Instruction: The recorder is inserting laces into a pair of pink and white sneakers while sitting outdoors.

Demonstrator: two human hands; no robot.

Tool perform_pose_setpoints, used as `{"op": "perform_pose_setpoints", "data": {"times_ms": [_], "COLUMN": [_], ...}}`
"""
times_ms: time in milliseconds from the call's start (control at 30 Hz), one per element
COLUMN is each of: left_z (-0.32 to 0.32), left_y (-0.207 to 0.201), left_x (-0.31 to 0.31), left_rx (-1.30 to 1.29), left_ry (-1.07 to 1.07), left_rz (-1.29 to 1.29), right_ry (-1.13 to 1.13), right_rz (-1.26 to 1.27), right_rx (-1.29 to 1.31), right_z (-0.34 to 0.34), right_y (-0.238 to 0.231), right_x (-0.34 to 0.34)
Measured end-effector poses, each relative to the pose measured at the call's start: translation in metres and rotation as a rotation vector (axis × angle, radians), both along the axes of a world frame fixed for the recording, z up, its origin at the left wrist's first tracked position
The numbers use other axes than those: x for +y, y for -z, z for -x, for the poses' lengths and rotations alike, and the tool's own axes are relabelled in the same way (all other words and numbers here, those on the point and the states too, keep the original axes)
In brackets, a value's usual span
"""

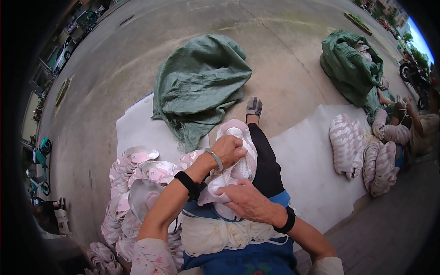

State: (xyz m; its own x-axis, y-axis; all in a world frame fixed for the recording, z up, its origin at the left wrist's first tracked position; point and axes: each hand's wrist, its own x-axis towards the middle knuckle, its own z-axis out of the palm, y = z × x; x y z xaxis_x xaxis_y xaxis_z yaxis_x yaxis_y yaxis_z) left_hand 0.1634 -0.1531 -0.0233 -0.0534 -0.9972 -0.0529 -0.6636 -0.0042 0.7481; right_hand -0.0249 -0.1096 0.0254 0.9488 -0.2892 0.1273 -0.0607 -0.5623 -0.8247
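Observation:
Across my lap lies a pink-and-white shoe upper (249, 144) with white mesh inside. My left hand (229, 150) is closed in a fist over its middle; what the fingers hold, if anything, is hidden. My right hand (252, 201) grips the near edge of the upper between thumb and fingers. A bundle of off-white laces (224, 236) rests on my blue apron (238, 261), just below the hands. Beside my left forearm, nested stacks of similar pink-and-white shoe uppers (120, 206) are piled up.
A large green woven sack (201, 78) slumps ahead on white sheeting (302, 146). Tied bundles of shoe uppers (346, 144) lie at the right near another person (424, 128) and a second green sack (350, 68). Parked scooters (41, 160) stand at the far left.

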Motion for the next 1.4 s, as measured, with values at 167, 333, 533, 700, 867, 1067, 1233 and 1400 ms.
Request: {"op": "perform_pose_setpoints", "data": {"times_ms": [167, 333, 533, 700, 867, 1067, 1233, 1400], "left_z": [-0.013, -0.017, -0.025, -0.016, -0.013, -0.007, -0.007, -0.005], "left_y": [0.024, 0.01, -0.016, -0.028, -0.023, -0.06, -0.063, -0.063], "left_x": [-0.001, 0.009, 0.069, 0.129, 0.155, 0.138, 0.155, 0.166], "left_rx": [-0.126, -0.08, 0.495, 0.849, 0.904, 0.274, 0.571, 0.676], "left_ry": [-0.123, -0.205, -0.228, -0.369, -0.409, 0.004, -0.162, -0.342], "left_rz": [-0.027, -0.115, 0.191, -0.057, -0.039, 0.161, 0.013, 0.041], "right_ry": [0.498, 0.449, 0.228, 0.117, 0.427, 0.239, 0.068, -0.102], "right_rz": [-0.056, -0.005, 0.125, -0.347, -0.201, -0.058, -0.346, -0.391], "right_rx": [0.046, 0.195, -0.078, 0.023, -0.004, 0.4, 0.585, 0.127], "right_z": [0.025, 0.02, -0.026, -0.027, -0.039, -0.09, -0.104, -0.113], "right_y": [0.024, 0.019, 0.002, -0.007, 0.027, 0.073, 0.057, 0.064], "right_x": [-0.036, -0.026, 0.003, -0.029, -0.076, -0.085, -0.092, -0.073]}}
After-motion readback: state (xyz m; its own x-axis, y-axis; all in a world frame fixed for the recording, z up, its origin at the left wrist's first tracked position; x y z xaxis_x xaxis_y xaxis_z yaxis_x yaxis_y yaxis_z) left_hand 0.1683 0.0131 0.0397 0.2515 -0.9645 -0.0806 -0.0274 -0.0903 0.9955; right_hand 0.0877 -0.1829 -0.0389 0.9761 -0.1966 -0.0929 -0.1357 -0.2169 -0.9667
